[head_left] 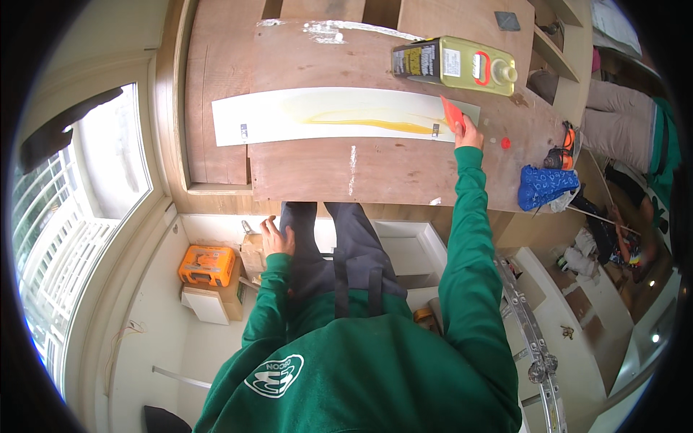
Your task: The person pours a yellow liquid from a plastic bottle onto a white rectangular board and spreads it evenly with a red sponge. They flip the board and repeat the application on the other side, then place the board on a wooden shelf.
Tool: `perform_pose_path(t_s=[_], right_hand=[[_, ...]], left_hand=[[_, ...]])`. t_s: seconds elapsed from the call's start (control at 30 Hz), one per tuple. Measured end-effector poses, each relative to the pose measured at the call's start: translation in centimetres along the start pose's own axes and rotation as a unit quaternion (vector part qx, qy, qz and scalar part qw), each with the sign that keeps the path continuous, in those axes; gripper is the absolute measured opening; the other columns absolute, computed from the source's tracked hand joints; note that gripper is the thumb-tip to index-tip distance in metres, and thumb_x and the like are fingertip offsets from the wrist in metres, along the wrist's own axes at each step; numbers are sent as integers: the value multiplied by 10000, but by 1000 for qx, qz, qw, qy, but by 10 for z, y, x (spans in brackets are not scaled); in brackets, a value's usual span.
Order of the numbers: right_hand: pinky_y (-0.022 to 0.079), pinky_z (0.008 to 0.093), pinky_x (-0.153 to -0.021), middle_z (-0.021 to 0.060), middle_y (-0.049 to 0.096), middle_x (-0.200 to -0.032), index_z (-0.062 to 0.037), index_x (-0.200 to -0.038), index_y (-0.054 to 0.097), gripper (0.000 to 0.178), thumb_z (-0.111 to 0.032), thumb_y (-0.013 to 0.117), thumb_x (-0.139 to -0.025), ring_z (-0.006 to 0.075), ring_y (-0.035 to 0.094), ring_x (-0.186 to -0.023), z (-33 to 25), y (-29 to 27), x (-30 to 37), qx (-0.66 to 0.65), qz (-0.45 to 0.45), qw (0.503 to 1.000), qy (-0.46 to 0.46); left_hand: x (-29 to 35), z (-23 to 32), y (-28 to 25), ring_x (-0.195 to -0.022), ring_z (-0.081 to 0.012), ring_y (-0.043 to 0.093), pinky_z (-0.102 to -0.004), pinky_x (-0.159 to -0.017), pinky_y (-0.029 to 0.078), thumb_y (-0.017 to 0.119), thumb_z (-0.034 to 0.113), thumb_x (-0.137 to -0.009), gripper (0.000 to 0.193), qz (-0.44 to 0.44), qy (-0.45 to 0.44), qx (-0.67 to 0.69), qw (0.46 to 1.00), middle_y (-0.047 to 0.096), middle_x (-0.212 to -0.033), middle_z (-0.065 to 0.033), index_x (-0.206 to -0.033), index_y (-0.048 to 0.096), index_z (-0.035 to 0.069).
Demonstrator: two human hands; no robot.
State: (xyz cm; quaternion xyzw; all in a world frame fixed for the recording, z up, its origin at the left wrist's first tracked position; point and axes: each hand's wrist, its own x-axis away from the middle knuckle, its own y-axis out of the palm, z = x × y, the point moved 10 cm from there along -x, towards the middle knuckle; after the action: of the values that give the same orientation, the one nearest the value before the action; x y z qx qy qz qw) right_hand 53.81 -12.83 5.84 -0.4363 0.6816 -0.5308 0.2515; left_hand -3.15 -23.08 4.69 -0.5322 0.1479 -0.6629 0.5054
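Observation:
A long white strip panel [260, 108] lies across the brown wooden board in front of me, with a streak of yellow glue [375, 124] running along its right half. My right hand [469, 134] is closed on a flat orange-red plastic spreader [452, 112] at the panel's right end. Just beyond that end, a rectangular yellow-and-black can [462, 65] lies with its round spout to the right. My left hand [278, 239] hangs beside my left leg, fingers apart and holding nothing.
Right of the board's middle are a red cap [506, 143], a blue patterned bag [546, 187] and an orange-black power tool [559, 154]. An orange tool case [206, 265] sits low at left. A metal ladder [534, 346] stands at lower right. Other people are at far right.

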Motion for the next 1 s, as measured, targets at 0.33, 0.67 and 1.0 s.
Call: perform_pose_path(t_s=[0.33, 0.67, 1.0], right_hand=[[497, 477, -651, 165, 660, -831, -168, -1053, 587, 241, -296, 547, -853, 386, 631, -770, 65, 0, 14, 27, 6, 992, 120], [496, 477, -719, 211, 648, -885, -172, -1147, 572, 318, -318, 554, -865, 422, 611, -827, 63, 24, 23, 8, -24, 988, 154], [504, 484, -704, 208, 654, -844, -179, -1164, 549, 318, -307, 546, -873, 417, 625, -805, 60, 35, 35, 19, 40, 993, 112]], left_hand=[[-22, 22, 8, -1004, -417, 500, -469, -852, 427, 599, 201, -786, 455, 31, 30, -37, 998, 459, -1110, -235, -1173, 438, 26], [-149, -110, -61, -1005, -388, 523, -493, -856, 425, 665, 356, -712, 541, 186, -158, -112, 963, 477, -1121, -198, -1140, 461, 95], [-271, -128, -79, -1024, -331, 506, -420, -900, 423, 659, 301, -740, 545, 194, -87, -15, 977, 528, -1074, -174, -1190, 487, 47]])
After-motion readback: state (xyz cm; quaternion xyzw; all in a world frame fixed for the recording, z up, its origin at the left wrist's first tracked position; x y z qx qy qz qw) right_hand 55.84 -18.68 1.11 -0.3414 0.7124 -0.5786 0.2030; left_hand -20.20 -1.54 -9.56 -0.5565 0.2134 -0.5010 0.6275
